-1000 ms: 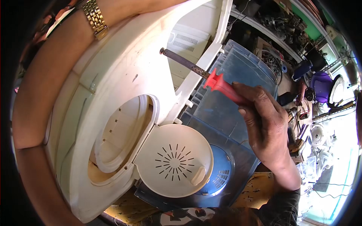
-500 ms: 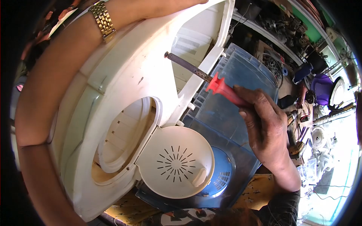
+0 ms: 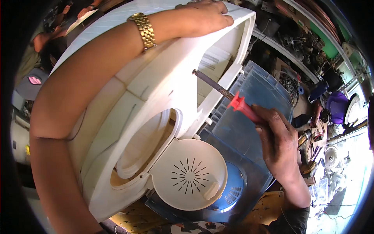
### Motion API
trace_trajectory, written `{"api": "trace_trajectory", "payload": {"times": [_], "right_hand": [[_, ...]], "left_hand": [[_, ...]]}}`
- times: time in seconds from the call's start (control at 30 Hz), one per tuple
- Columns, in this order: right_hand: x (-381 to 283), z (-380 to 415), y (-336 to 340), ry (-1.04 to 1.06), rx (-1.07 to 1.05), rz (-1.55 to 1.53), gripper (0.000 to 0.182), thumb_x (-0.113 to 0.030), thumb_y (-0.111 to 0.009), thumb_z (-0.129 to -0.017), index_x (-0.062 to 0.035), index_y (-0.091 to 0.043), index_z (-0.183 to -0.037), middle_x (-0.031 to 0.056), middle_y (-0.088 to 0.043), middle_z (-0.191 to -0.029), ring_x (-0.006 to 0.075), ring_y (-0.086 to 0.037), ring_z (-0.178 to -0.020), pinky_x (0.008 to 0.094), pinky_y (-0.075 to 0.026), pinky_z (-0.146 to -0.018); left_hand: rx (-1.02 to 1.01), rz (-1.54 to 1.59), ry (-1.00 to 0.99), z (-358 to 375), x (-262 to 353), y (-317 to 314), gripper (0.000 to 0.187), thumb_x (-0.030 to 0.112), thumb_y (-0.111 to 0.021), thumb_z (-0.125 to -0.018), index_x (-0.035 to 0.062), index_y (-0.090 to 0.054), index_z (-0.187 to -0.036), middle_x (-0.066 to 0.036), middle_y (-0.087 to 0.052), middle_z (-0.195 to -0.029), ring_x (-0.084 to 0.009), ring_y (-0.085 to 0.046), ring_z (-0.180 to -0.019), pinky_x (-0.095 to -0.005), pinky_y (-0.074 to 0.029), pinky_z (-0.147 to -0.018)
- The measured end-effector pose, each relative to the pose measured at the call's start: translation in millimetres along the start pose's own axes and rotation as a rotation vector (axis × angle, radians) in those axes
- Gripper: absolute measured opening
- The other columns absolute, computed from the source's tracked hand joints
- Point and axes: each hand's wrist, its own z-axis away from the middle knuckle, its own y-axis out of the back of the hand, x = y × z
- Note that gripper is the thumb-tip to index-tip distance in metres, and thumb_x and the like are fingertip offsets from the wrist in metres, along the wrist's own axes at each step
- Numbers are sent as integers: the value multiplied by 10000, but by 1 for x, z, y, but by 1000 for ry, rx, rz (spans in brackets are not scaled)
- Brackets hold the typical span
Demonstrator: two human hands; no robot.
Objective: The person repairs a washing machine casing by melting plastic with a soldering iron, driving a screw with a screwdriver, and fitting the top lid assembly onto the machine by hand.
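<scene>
One R hand [image 3: 281, 142] clamped round 1 red-handled tool [image 3: 245, 109], 1 L hand [image 3: 206, 17] on white housing [image 3: 154, 91], grip unclear.

Here we look from the person's own head, facing forward and down, close over the left hand [image 3: 206, 18], the right hand [image 3: 279, 146] and the white housing [image 3: 185, 91], the wide view curving into dark edges.
</scene>
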Motion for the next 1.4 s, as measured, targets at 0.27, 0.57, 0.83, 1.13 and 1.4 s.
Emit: {"api": "trace_trajectory", "payload": {"times": [0.27,0.57,0.83,1.13,1.4], "right_hand": [[1,1,0,-8,1,-20,331,62,-598,-797,-27,-586,-1116,159,-599,-870,342,-628,-700,386,-494,-592],[3,2,-2,17,17,-10,326,55,-604,-800,-25,-588,-1116,172,-605,-880,357,-631,-718,390,-499,-600],[1,1,0,-8,-4,2,329,49,-607,-804,-26,-586,-1124,170,-594,-863,359,-620,-693,396,-490,-589],[1,1,-1,-13,-5,-14,325,59,-596,-808,-20,-586,-1123,156,-599,-857,332,-636,-696,378,-499,-595],[1,1,-1,-25,-8,-32,315,65,-590,-812,-12,-589,-1118,162,-600,-850,324,-642,-700,376,-501,-598]], "left_hand": [[313,33,-62,-14,-13,-31,447,366,-470,-870,85,-599,-1192,-152,-516,-1306,-324,-513,-1182,-472,-356,-1026],[104,20,-21,-13,-10,-17,582,442,-406,-876,98,-475,-1340,-154,-335,-1463,-364,-359,-1323,-531,-303,-1062],[113,34,-36,-12,-11,-18,568,441,-401,-894,89,-475,-1334,-148,-360,-1441,-371,-410,-1281,-507,-316,-1059],[126,14,-29,-13,-11,-20,575,449,-412,-883,104,-474,-1339,-127,-372,-1434,-348,-396,-1293,-507,-312,-1057],[132,11,-41,-14,-12,-22,575,449,-413,-882,105,-475,-1339,-129,-375,-1430,-350,-382,-1300,-527,-306,-1052]]}}
